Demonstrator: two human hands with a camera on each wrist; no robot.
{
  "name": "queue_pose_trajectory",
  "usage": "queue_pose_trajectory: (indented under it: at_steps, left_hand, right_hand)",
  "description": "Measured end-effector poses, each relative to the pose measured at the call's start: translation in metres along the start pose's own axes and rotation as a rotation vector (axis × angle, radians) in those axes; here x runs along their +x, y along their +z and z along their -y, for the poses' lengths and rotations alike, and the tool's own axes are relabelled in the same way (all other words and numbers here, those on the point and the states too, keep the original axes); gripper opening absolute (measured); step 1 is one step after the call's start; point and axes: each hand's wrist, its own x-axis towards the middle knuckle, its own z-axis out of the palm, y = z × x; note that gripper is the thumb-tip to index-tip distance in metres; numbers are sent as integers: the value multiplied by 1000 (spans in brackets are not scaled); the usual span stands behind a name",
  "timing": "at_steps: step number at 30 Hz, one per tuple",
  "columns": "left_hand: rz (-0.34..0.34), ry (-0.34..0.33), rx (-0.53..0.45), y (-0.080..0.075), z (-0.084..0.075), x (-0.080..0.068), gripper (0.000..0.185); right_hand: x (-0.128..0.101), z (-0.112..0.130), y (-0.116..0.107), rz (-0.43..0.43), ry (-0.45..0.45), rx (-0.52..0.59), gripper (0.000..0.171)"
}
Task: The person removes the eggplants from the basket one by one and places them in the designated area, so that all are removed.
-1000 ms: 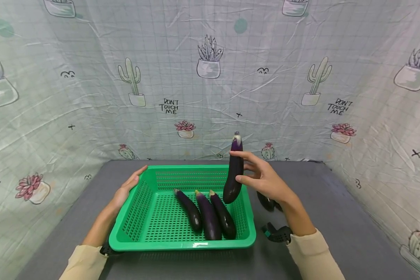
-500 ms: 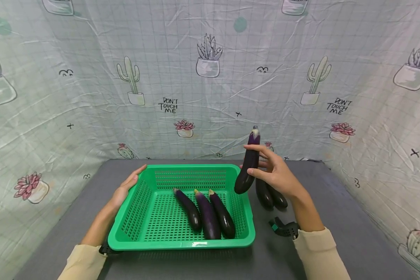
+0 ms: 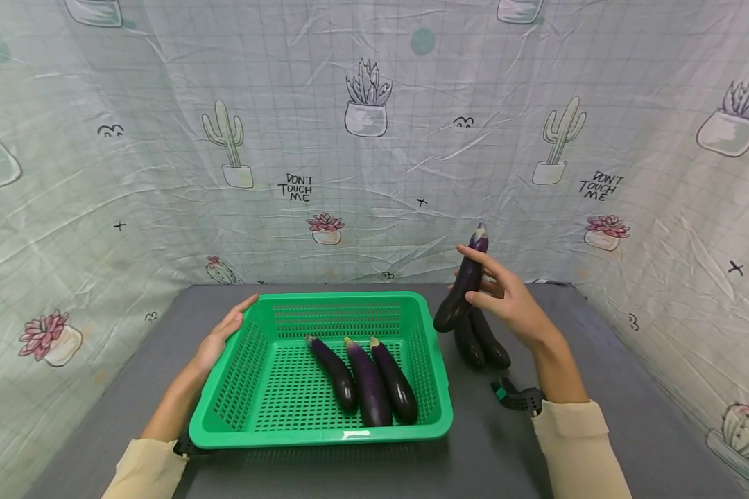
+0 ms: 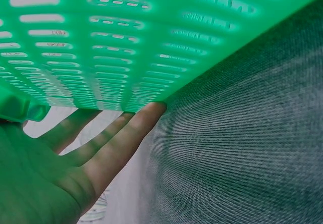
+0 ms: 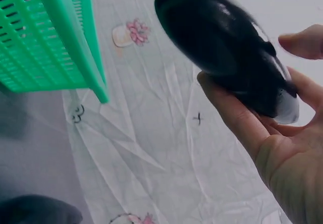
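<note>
Head view: right hand (image 3: 505, 299) gripping an eggplant (image 3: 464, 289), now carried out of the basket (image 3: 349, 435) and hanging over two more on the table. Looks like unloading, three left inside. Left hand (image 3: 220, 337) flat against the basket wall.

Setting, as I see it from my station: a staged recording booth, not a lived-in room. Evidence: printed backdrop cloth (image 3: 374, 138) with cacti, potted succulents and "DON'T TOUCH ME" lettering, creased, draped across the back and both sides; grey fabric-covered table (image 3: 574, 430) enclosed by it; no furniture or fittings in my view.
</note>
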Motion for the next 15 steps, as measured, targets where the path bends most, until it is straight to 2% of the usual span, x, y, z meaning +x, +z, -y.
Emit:
queue_pose_trajectory:
  at_steps: [8,15]
  left_hand:
    - [2,13,-35,0,-1,1,58]
    - [9,9,-47,0,-1,0,58]
  right_hand:
    - [-9,-3,-18,-31,27,-35,70]
    - [-13,-7,-30,-55,42,-82,59]
